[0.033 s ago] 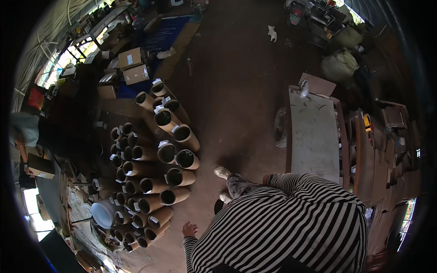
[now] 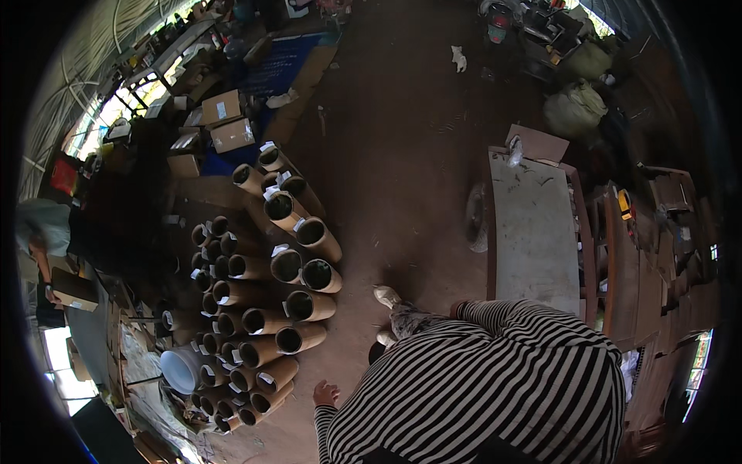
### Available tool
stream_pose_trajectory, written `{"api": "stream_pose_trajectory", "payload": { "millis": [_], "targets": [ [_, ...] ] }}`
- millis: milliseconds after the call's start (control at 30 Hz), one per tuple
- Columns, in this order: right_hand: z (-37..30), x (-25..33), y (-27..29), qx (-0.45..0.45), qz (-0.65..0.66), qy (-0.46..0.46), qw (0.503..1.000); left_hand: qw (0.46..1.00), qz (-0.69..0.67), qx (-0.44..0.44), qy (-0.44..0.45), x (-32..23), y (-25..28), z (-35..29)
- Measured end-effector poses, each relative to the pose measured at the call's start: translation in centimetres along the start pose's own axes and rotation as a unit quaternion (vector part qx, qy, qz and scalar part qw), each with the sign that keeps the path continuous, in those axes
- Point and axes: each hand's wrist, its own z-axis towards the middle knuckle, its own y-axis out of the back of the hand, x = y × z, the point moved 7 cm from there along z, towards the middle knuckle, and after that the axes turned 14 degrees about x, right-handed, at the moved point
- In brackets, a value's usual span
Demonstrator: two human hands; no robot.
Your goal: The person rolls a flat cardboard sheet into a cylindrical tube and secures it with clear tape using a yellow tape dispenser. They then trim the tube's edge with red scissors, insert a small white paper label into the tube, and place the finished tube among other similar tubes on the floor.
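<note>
My left hand (image 2: 326,393) hangs at my side with nothing in it, its fingers loosely apart. It is nearest to a group of upright brown cardboard tubes (image 2: 303,338), touching none. Several tubes have white paper tags at their rims, and dark green stuff shows inside some. Of my right hand (image 2: 455,309) only a sliver shows past the striped sleeve, in front of my body; its fingers are hidden.
A white bucket (image 2: 179,370) stands among the tubes. To the right is a long pale-topped table (image 2: 533,232) with a tyre (image 2: 477,216) beside it. Cardboard boxes (image 2: 233,135) lie at far left. A person (image 2: 45,232) at the left edge handles a box (image 2: 73,291).
The view has shifted slightly, so the tubes sit a little lower and farther right. My left hand stays beside me, and nothing has been picked up.
</note>
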Motion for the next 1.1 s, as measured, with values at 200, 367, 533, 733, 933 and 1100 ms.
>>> {"api": "stream_pose_trajectory", "payload": {
  "millis": [200,367,533,733,933,1100],
  "targets": [
    [-3.8,0.2,-4.3,-0.038,0.02,-0.003,0.999,0.947,0.314,0.054,-0.024,-1.6,-2.7,3.1],
    [-5.4,3.5,-2.9,-0.099,0.023,0.028,0.994,0.973,0.224,0.058,0.025,-5.3,-9.0,0.4],
    [0.4,2.5,-8.3,-0.159,0.203,0.036,0.966,0.943,0.317,0.095,0.026,-9.7,-16.6,0.7],
    [4.9,-2.2,-18.6,-0.119,0.324,-0.033,0.938,0.91,0.39,0.142,0.022,-10.9,-21.1,0.1],
    [7.7,-1.0,-30.0,-0.139,0.468,-0.169,0.856,0.812,0.523,0.258,0.031,-11.0,-28.7,1.9],
    [7.6,13.7,-32.9,-0.147,0.547,-0.151,0.81,0.789,0.547,0.28,0.026,-12.8,-25.0,4.1]
  ]
}}
